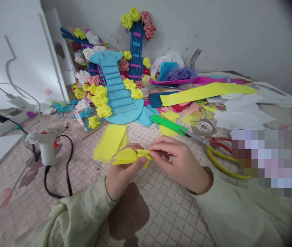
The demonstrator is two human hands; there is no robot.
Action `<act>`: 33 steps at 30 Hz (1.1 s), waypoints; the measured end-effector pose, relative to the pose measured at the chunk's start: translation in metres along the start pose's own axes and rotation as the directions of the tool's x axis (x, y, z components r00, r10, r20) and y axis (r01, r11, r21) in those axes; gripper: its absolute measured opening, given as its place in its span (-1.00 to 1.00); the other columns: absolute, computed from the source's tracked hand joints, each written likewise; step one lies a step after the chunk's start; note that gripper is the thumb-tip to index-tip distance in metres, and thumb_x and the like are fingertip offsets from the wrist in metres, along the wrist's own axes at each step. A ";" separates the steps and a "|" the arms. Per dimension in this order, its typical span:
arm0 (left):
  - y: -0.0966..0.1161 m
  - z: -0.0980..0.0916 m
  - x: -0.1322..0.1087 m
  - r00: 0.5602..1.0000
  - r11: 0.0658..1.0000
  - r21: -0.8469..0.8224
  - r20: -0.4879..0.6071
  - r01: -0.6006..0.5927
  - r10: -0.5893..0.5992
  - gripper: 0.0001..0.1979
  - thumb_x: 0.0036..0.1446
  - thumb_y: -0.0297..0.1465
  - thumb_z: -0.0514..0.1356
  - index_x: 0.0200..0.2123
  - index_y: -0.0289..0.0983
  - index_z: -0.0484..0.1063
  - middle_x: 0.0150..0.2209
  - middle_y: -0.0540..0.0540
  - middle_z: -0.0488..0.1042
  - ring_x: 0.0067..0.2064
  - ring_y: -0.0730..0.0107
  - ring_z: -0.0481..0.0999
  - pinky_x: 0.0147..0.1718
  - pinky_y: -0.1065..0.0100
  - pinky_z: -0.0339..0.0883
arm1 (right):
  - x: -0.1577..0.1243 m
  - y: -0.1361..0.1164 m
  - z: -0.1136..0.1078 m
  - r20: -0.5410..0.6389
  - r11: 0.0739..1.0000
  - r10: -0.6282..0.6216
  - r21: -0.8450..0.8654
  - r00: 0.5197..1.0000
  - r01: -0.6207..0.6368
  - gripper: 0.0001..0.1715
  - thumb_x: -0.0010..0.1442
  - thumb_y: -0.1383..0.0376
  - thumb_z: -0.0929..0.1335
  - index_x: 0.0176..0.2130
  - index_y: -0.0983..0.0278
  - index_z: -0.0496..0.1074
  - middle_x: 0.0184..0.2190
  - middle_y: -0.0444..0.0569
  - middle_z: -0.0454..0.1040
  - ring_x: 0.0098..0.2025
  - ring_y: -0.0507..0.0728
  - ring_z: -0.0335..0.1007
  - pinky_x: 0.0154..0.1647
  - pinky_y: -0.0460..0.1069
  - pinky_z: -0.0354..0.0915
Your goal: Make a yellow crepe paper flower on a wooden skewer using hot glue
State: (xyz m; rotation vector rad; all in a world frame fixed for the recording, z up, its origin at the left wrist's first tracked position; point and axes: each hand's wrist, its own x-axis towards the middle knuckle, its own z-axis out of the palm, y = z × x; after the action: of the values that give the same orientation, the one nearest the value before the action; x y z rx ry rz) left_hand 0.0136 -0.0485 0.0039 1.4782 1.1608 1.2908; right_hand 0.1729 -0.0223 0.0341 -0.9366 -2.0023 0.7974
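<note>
Between both hands is a piece of yellow crepe paper [128, 156], folded and gathered toward its right end. My left hand [128, 169] is closed around it, thumb on top near the gathered part. The fingertips of my right hand [173, 156] pinch the paper's right end. Just behind my left hand lies a stack of flat yellow paper sheets [108, 142]. Past my right hand rest a green-handled cutter [169, 124] and scissors [197, 136] with red handles.
A white glue gun [47, 145] with a black cord stands at left. Blue string-instrument models [117, 89] with paper flowers lean at the back. A yellow paper strip [207, 93], a tape roll [204, 127] and purple yarn [182, 73] lie at right. Yellow-handled pliers [228, 171] sit nearer.
</note>
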 end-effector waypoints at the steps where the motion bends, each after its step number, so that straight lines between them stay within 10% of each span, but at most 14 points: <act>1: 0.001 0.000 0.000 1.000 0.999 0.026 -0.004 -0.023 0.023 -0.93 -0.02 -0.39 0.17 -0.39 -0.24 0.36 -0.30 -0.04 0.36 -0.22 0.37 0.35 -0.16 0.29 0.23 | 0.000 -0.001 0.000 0.004 1.000 0.017 0.013 1.000 -0.017 -0.86 0.04 0.44 0.28 -0.39 0.35 0.44 -0.42 -0.05 0.39 -0.48 -0.05 0.26 -0.54 -0.15 0.21; 13: 0.009 0.000 0.001 0.977 0.944 0.257 -0.008 -0.206 0.215 -0.90 -0.05 -0.48 0.18 -0.40 -0.24 0.31 -0.33 -0.04 0.35 -0.25 0.37 0.37 -0.22 0.27 0.25 | -0.001 -0.007 -0.007 0.068 0.981 0.156 0.107 0.985 -0.163 -0.86 -0.01 0.43 0.32 -0.39 0.29 0.47 -0.41 -0.09 0.40 -0.42 -0.02 0.32 -0.51 -0.15 0.26; 33: 0.009 -0.002 0.001 0.979 0.955 0.218 0.079 -0.202 0.189 -0.85 -0.06 -0.49 0.20 -0.36 -0.25 0.31 -0.34 -0.04 0.35 -0.25 0.38 0.37 -0.23 0.28 0.27 | -0.001 -0.011 -0.008 0.125 0.945 0.303 0.090 0.945 -0.315 -0.90 -0.06 0.42 0.36 -0.41 0.31 0.44 -0.44 -0.11 0.41 -0.42 -0.02 0.30 -0.49 -0.15 0.27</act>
State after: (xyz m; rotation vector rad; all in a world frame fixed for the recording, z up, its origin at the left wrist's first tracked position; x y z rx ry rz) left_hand 0.0126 -0.0497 0.0132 1.8242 1.1768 1.2693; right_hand 0.1764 -0.0271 0.0468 -1.1833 -1.9054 1.1422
